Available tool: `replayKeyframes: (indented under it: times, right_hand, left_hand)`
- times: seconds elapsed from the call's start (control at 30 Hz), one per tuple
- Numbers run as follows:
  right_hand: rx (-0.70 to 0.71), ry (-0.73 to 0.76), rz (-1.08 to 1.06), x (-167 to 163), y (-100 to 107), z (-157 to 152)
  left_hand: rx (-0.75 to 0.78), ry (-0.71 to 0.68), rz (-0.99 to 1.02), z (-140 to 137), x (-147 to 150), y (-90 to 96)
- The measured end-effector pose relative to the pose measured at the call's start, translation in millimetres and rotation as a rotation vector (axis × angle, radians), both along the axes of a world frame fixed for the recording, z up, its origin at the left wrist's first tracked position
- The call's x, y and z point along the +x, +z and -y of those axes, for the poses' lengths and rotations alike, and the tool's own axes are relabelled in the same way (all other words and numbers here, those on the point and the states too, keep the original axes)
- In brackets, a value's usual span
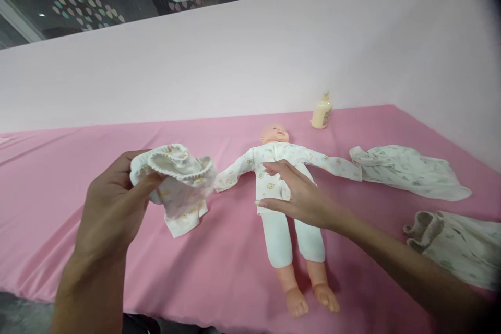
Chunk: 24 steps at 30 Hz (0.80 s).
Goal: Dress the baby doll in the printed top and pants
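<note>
My left hand (113, 198) pinches a small pair of white patterned baby pants (183, 193) by the gathered elastic waistband, and the legs hang down above the pink sheet. Over the chest and belly of a baby doll (274, 134), my right hand (297, 193) hovers with its fingers and thumb apart, holding nothing. The doll lies on its back, arms stretched out sideways, bare feet toward me. It wears a white long-sleeved top (270, 156) with small yellow prints and plain white leggings (276, 237). Part of the top is hidden behind my right hand.
A pump bottle (321, 112) of pale yellow liquid stands near the back wall (219, 68). To the doll's right in view lies a crumpled white garment (410, 172); a folded patterned cloth (462, 242) is closer to me. The pink sheet (219, 271) ends at the front edge.
</note>
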State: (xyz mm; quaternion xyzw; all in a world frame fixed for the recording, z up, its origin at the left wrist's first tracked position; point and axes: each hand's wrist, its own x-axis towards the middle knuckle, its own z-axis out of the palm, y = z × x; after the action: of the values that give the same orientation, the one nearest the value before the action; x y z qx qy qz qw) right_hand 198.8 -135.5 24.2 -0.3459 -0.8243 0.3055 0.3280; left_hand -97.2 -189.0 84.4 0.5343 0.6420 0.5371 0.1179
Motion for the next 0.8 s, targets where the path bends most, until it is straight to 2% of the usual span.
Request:
replayKeyframes:
  times: [0.1,0.17,0.23,0.37,0.5,0.63,0.8]
  right_hand:
    - [-0.109,0.096,-0.157,-15.6,12.2,11.0]
    - [-0.178,0.148,-0.253,-24.2,22.1,16.2]
    - [-0.188,0.128,-0.332,-27.8,34.6,19.2]
    - [-0.073,-0.075,-0.549,-21.0,65.2,22.8]
    - [0.151,-0.258,-0.743,-12.0,87.6,28.4]
    - [0.345,-0.418,-0.719,-10.7,88.6,29.2]
    - [0.34,-0.461,-0.601,-12.6,79.1,18.4]
  left_hand:
    - [0.022,-0.311,0.274,5.8,22.4,4.1]
    - [-0.008,-0.475,0.311,3.8,34.8,6.9]
    - [0.002,-0.57,0.33,-2.3,44.4,13.0]
    - [0.181,-0.599,0.413,-19.6,57.3,33.0]
    - [0.337,-0.661,0.477,-29.8,71.2,47.2]
    - [0.369,-0.747,0.519,-31.7,85.5,49.2]
    - [0.379,-0.658,0.466,-30.2,95.7,48.3]
